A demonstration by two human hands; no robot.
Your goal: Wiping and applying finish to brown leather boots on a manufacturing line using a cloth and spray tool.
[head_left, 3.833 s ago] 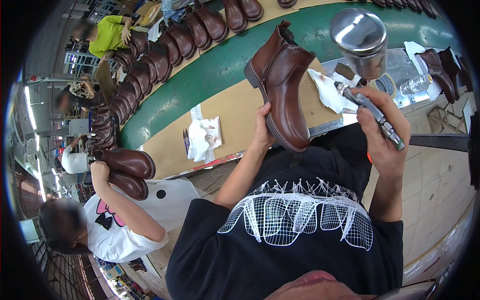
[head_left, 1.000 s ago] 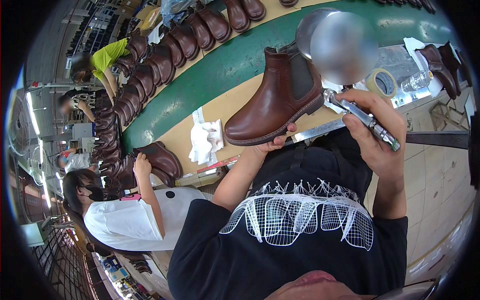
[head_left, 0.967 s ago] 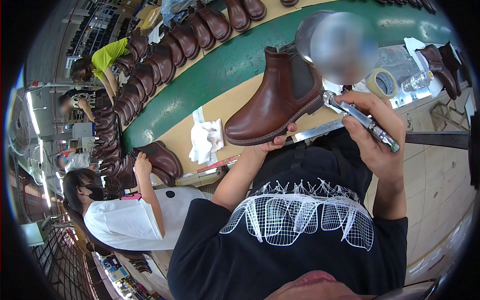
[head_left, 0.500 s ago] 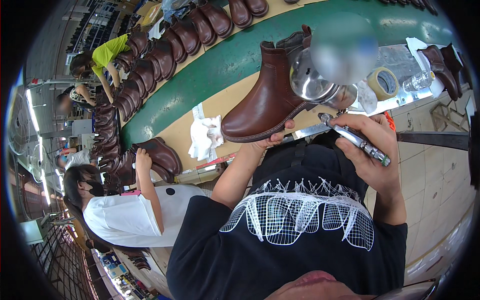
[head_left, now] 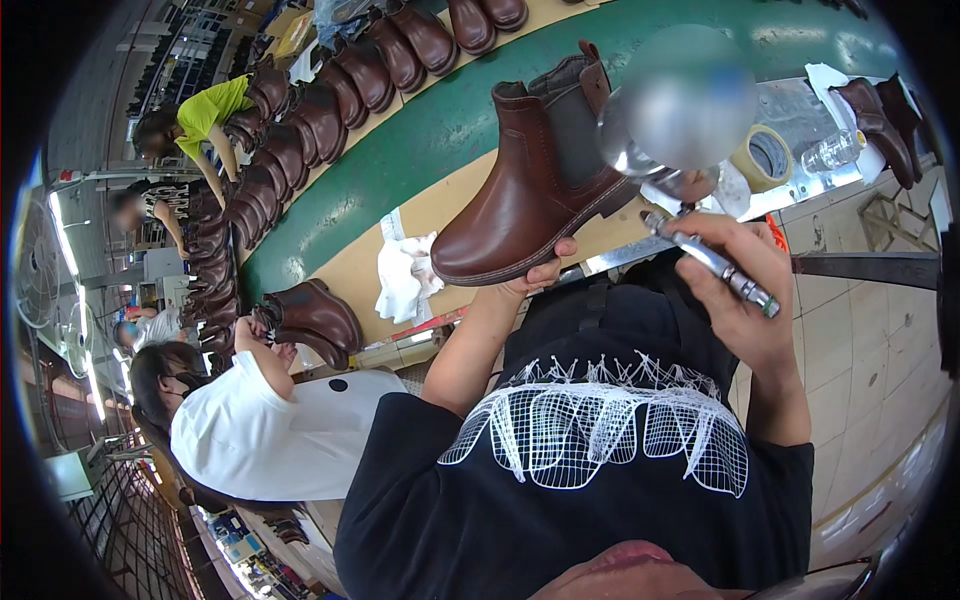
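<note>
Left hand [head_left: 533, 281]: fingers clamped on brown boot [head_left: 525, 195] from below. Right hand [head_left: 745, 285]: fingers wrapped around spray gun [head_left: 715, 262]; cup [head_left: 632, 150] blurred, any lettering unreadable.

Downward fisheye view from head height

Your green worktop [head_left: 410, 165] curves from ten o'clock through twelve to two. At three o'clock you have a wooden frame [head_left: 884, 216] on a pale tiled floor [head_left: 850, 370]; strip lights [head_left: 62, 235] glow at nine beside a fan [head_left: 38, 268], shelving [head_left: 172, 62] stands at ten, and dark wire mesh [head_left: 130, 530] at eight.
</note>
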